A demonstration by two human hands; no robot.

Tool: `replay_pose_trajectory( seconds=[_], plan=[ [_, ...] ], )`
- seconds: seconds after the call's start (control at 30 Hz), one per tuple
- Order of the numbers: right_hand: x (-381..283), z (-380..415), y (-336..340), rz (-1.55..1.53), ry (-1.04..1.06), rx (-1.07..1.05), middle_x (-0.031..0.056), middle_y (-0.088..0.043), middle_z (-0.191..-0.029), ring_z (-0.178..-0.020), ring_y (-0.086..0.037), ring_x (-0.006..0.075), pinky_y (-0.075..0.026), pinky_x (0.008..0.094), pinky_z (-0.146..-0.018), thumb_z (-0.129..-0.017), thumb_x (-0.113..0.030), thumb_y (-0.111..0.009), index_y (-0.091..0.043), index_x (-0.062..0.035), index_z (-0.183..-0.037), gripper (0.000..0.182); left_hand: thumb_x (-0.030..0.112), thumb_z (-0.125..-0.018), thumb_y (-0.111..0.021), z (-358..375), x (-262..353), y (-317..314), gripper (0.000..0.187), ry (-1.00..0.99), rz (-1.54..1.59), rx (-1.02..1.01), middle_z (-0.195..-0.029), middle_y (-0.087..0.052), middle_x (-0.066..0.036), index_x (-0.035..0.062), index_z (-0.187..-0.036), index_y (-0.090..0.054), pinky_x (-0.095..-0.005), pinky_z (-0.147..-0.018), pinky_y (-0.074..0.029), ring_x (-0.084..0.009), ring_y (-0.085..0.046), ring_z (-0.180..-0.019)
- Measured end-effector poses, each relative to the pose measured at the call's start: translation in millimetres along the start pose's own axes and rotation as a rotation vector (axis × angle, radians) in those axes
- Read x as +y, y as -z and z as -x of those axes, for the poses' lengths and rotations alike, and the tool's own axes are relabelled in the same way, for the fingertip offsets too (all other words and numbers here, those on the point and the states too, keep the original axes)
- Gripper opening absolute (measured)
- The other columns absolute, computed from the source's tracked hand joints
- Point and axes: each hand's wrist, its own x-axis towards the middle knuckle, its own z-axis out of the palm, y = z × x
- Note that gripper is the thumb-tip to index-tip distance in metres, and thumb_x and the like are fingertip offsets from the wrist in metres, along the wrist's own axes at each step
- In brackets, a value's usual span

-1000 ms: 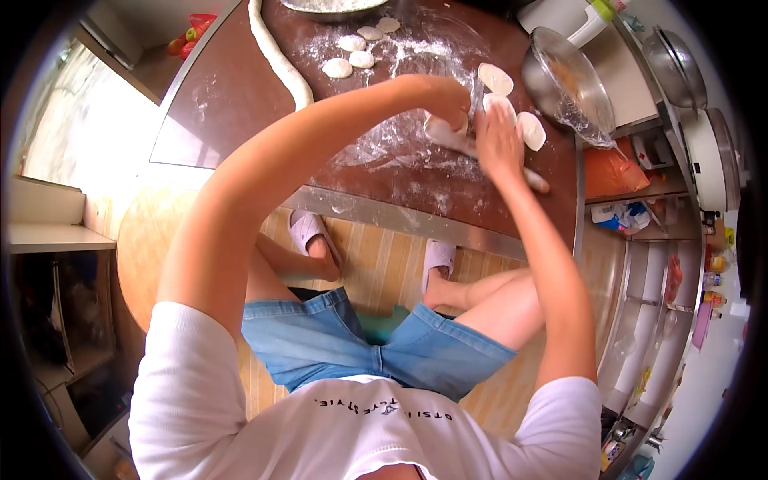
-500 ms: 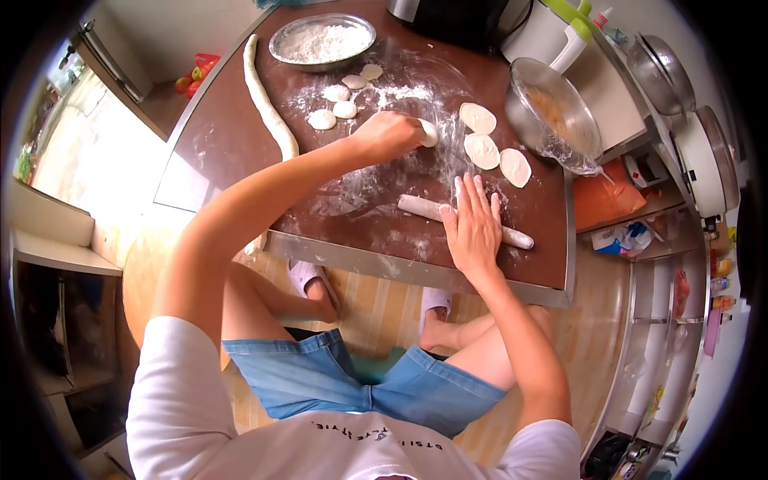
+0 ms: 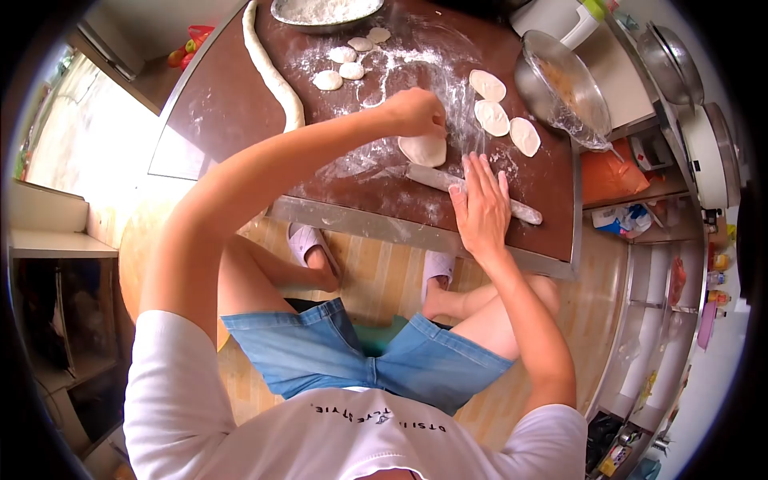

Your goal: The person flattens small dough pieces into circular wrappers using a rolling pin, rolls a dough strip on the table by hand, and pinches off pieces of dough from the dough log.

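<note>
Head view. Kitchen; light striped floor point(image 3: 396, 292), open shelving point(image 3: 640, 320) off to the right. Work surface: brown tabletop point(image 3: 208, 120) with a metal edge, streaked with flour.

My left hand point(image 3: 416, 112): fingers curled in, holding the far edge of a dough wrapper point(image 3: 422, 152); exact fingertip contact hidden behind the knuckles. Wrapper located near the front of the table, just beyond the left end of the wooden rolling pin point(image 3: 432, 176). Whether the two touch, I cannot tell.

My right hand point(image 3: 484, 204): fingers extended, palm down across the pin, spread flat rather than wrapped around it. Pin lies slantwise, right end nearer me.

Surroundings: three rolled wrappers point(image 3: 491, 118) right of centre, beside a steel bowl point(image 3: 534, 84) of orange-brown filling partly under plastic film. Five small dough discs point(image 3: 328, 80) left of centre. Long dough rope point(image 3: 272, 72) at far left; flour bowl point(image 3: 330, 29) at the back.
</note>
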Motion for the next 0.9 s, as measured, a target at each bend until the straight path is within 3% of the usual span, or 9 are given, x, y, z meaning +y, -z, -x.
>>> replay_pose_trajectory(
  seconds=[0.1, 0.17, 0.27, 0.37, 0.5, 0.57, 0.6, 0.73, 0.9],
  plan=[
    [2.7, -1.8, -2.4, 0.029, 0.001, -0.017, 0.021, -0.048, -0.127, -0.124, -0.04, 0.0327, -0.024, 0.0481, -0.104, -0.091, -0.037, -0.043, -0.048, 0.0045, -0.122, 0.052, 0.024, -0.075, -0.065, -25.8, 7.4, -10.4, 0.016, -0.141, -0.107, 0.066, -0.092, -0.064, -0.009, 0.01, -0.082, -0.067, -0.0356, -0.076, -0.048, -0.0259, -0.06, -0.088],
    [2.0, -0.5, -1.7, 0.021, 0.006, -0.008, 0.0209, -0.048, -0.127, -0.123, -0.041, 0.0329, -0.025, 0.0481, -0.104, -0.091, -0.037, -0.042, -0.049, 0.0037, -0.121, 0.051, 0.029, -0.077, -0.064, -48.5, -10.5, -25.1, 0.019, -0.31, -0.309, 0.348, -0.101, -0.058, -0.006, 0.0116, -0.084, -0.064, -0.0379, -0.087, -0.042, -0.0263, -0.05, -0.103],
    [-0.5, 0.0, 1.6, 0.007, -0.001, -0.014, 0.0208, -0.048, -0.127, -0.123, -0.041, 0.0328, -0.025, 0.0479, -0.104, -0.092, -0.037, -0.042, -0.049, 0.0028, -0.122, 0.05, 0.035, -0.079, -0.061, -64.2, -34.1, -26.2, 0.023, -0.18, -0.348, 0.53, -0.108, -0.052, -0.006, 0.0134, -0.086, -0.062, -0.0409, -0.092, -0.035, -0.0262, -0.041, -0.11],
    [0.2, 0.8, 1.9, 0.003, 0.015, -0.002, 0.0206, -0.048, -0.128, -0.123, -0.041, 0.0324, -0.025, 0.0478, -0.103, -0.091, -0.036, -0.043, -0.049, 0.0022, -0.122, 0.05, 0.037, -0.082, -0.059, -57.1, -53.4, -16.3, 0.027, -0.064, -0.47, 0.557, -0.114, -0.049, -0.007, 0.0121, -0.093, -0.057, -0.0435, -0.095, -0.03, -0.0274, -0.038, -0.115],
    [2.1, 0.0, -0.1, 0.012, 0.019, -0.002, 0.0203, -0.048, -0.128, -0.123, -0.041, 0.0324, -0.026, 0.0477, -0.103, -0.09, -0.036, -0.045, -0.049, 0.0016, -0.122, 0.049, 0.029, -0.082, -0.06, 3.2, -70.2, -2.5, 0.02, -0.158, -0.415, 0.515, -0.113, -0.05, -0.005, 0.0124, -0.09, -0.054, -0.0437, -0.092, -0.032, -0.0286, -0.039, -0.112],
    [3.1, -0.5, -1.4, 0.021, 0.033, 0.007, 0.0201, -0.048, -0.128, -0.123, -0.042, 0.0322, -0.025, 0.0477, -0.103, -0.09, -0.036, -0.046, -0.05, 0.0013, -0.122, 0.049, 0.027, -0.082, -0.061, 31.1, -62.9, -4.5, 0.017, -0.068, -0.299, 0.367, -0.117, -0.049, -0.004, 0.0126, -0.089, -0.053, -0.0441, -0.093, -0.03, -0.028, -0.037, -0.113],
    [3.2, -1.2, -2.1, 0.022, 0.035, 0.006, 0.02, -0.048, -0.128, -0.123, -0.042, 0.0323, -0.025, 0.0474, -0.104, -0.09, -0.036, -0.046, -0.05, 0.0011, -0.121, 0.048, 0.024, -0.082, -0.06, 39.7, -60.7, -7.6, 0.018, -0.226, -0.354, 0.496, -0.1, -0.054, -0.006, 0.0097, -0.09, -0.054, -0.0408, -0.085, -0.038, -0.0288, -0.047, -0.101],
    [0.9, 0.0, 2.3, 0.006, 0.053, -0.023, 0.0174, -0.048, -0.129, -0.123, -0.042, 0.0317, -0.024, 0.0495, -0.104, -0.091, -0.035, -0.045, -0.05, -0.0056, -0.125, 0.045, 0.019, -0.087, -0.055, 35.8, -34.1, 1.0, 0.017, -0.15, 0.339, 0.255, -0.086, -0.062, -0.013, 0.0029, -0.092, -0.053, -0.036, -0.072, -0.046, -0.0265, -0.06, -0.079],
    [-3.5, 6.9, 10.2, -0.044, 0.042, -0.071, 0.0155, -0.045, -0.133, -0.127, -0.037, 0.0304, -0.018, 0.0531, -0.105, -0.092, -0.035, -0.041, -0.048, -0.0102, -0.128, 0.044, 0.017, -0.087, -0.054, 14.5, -18.5, -0.9, 0.015, -0.211, 0.269, 0.082, -0.087, -0.062, -0.011, 0.0039, -0.093, -0.054, -0.0348, -0.073, -0.045, -0.0213, -0.059, -0.081]
  ],
)
